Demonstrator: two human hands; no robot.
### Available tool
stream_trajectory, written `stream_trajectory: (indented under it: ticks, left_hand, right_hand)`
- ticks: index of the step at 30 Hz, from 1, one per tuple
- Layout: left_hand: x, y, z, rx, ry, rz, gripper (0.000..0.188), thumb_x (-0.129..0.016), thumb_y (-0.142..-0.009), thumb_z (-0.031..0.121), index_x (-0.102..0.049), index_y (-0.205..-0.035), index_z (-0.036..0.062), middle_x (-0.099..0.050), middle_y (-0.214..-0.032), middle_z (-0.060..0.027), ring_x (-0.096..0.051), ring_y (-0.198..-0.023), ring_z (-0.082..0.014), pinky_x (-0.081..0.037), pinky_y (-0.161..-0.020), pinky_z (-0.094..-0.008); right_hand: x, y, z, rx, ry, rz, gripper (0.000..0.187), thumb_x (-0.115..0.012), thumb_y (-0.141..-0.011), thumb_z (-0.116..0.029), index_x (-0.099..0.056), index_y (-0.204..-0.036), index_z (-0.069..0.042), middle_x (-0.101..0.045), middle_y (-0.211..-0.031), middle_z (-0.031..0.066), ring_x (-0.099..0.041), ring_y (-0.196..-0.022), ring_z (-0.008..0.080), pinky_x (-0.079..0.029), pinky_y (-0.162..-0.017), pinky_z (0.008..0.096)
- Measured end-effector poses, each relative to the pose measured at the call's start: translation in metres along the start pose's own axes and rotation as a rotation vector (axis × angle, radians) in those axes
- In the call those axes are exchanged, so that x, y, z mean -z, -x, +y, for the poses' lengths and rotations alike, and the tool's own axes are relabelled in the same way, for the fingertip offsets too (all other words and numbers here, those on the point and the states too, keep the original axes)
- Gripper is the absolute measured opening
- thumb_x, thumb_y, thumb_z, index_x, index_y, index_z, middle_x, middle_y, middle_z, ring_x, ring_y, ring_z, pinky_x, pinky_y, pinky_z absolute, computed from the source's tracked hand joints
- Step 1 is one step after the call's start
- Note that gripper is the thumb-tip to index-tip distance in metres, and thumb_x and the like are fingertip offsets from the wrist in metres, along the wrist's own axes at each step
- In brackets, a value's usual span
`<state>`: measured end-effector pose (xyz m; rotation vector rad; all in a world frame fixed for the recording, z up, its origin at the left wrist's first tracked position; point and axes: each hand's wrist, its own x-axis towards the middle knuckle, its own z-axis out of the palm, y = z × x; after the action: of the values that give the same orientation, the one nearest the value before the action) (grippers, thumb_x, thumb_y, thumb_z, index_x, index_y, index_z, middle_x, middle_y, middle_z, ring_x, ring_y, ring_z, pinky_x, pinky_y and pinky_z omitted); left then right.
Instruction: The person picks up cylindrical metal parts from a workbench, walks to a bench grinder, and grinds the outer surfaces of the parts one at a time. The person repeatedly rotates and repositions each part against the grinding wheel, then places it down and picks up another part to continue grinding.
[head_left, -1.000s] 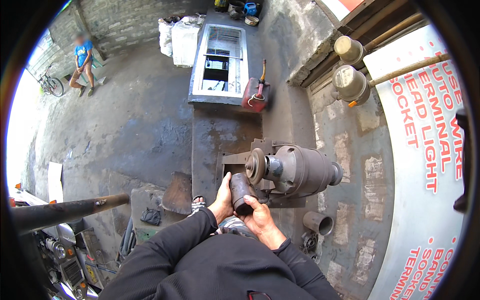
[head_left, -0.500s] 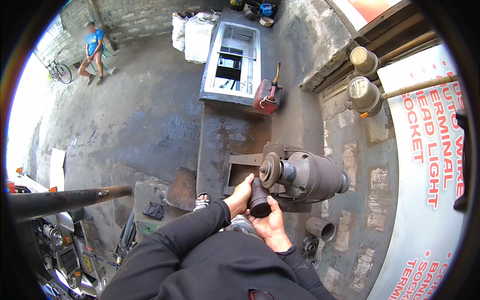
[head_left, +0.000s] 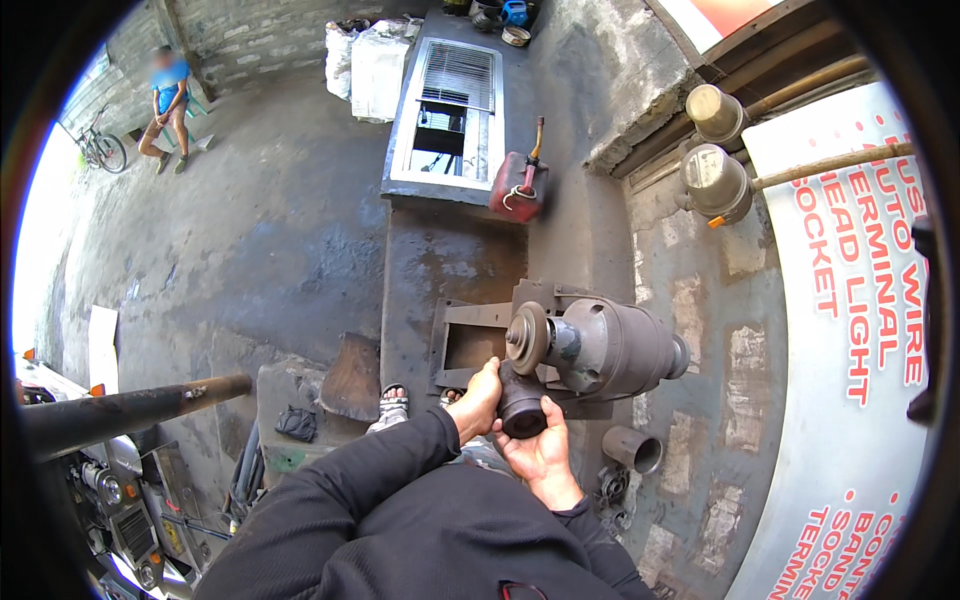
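Between my two hands is a dark, round metal cylinder (head_left: 522, 405) with a hollow near end. My left hand (head_left: 478, 402) grips its left side, fingers wrapped behind it. From the lower right my right hand (head_left: 540, 452) holds the near rim, thumb on top. Just beyond stands a bench grinder (head_left: 620, 345), a grey motor with a grinding wheel (head_left: 527, 338) on its left end. The cylinder's far end is right at the wheel; whether they touch I cannot tell. Beneath the motor lies a rusty metal frame (head_left: 478, 314).
A short metal pipe (head_left: 632, 449) lies right of my hands. Farther off are a red jerrycan (head_left: 518, 188) and a white-framed window panel (head_left: 450, 115). A thick metal post (head_left: 140, 400) juts in from the left, above a parked vehicle (head_left: 130, 510). A person (head_left: 170, 100) sits far left.
The whole view has shifted slightly, so the surroundings sit a little farther left. Both hands keep their hold on the cylinder at the wheel, its hollow end showing a bit more.
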<state>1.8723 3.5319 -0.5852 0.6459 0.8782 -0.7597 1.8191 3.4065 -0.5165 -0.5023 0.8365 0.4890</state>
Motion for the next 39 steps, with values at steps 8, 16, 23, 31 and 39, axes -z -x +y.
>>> stream_trajectory:
  ticks: [8, 16, 23, 31, 39]
  left_hand:
    - [0.028, 0.005, -0.006, -0.022, 0.341, -0.157, 0.068, -0.036, -0.103, 0.069, -0.064, -0.12, 0.0101, -0.073, -0.104, -0.0151, -0.074, -0.086, -0.0292, -0.062, -0.076, -0.0474]
    - [0.021, 0.011, -0.003, -0.093, 0.165, -0.029, 0.061, -0.042, -0.106, 0.062, -0.063, -0.122, 0.0071, -0.072, -0.104, -0.0153, -0.073, -0.084, -0.0282, -0.062, -0.077, -0.0461]
    - [0.012, 0.013, -0.002, -0.128, -0.008, -0.003, 0.062, -0.043, -0.108, 0.056, -0.057, -0.128, -0.0013, -0.068, -0.116, -0.0197, -0.071, -0.097, -0.0268, -0.058, -0.087, -0.0452]
    - [0.018, 0.016, 0.003, -0.114, 0.026, 0.009, 0.065, -0.042, -0.108, 0.056, -0.055, -0.132, -0.0026, -0.067, -0.117, -0.0203, -0.071, -0.096, -0.0284, -0.059, -0.085, -0.0468]
    - [0.025, 0.017, 0.0, -0.131, 0.116, 0.002, 0.062, -0.043, -0.107, 0.058, -0.056, -0.131, 0.0023, -0.069, -0.11, -0.0177, -0.073, -0.092, -0.0293, -0.061, -0.082, -0.0482]
  right_hand:
    - [-0.012, -0.019, 0.009, -0.017, 0.338, 0.05, 0.049, -0.067, -0.097, -0.031, -0.055, -0.138, -0.008, -0.066, -0.13, 0.0126, -0.064, -0.116, 0.0298, -0.055, -0.093, 0.0514]
    - [-0.011, -0.002, 0.011, -0.023, 0.169, 0.009, 0.054, -0.07, -0.094, -0.031, -0.052, -0.139, -0.008, -0.064, -0.128, 0.0152, -0.064, -0.113, 0.0312, -0.056, -0.092, 0.0517]
    - [-0.001, 0.006, 0.012, -0.045, -0.003, 0.014, 0.055, -0.071, -0.094, -0.035, -0.052, -0.138, -0.008, -0.064, -0.129, 0.014, -0.063, -0.117, 0.0309, -0.055, -0.092, 0.0512]
    - [-0.008, 0.006, 0.014, -0.06, 0.02, -0.009, 0.057, -0.07, -0.094, -0.037, -0.052, -0.139, -0.007, -0.064, -0.129, 0.0148, -0.063, -0.115, 0.0318, -0.055, -0.094, 0.0507]
    - [-0.019, 0.004, 0.013, -0.063, 0.145, -0.041, 0.055, -0.07, -0.094, -0.035, -0.053, -0.137, -0.006, -0.064, -0.128, 0.0156, -0.064, -0.113, 0.0332, -0.056, -0.093, 0.0504]
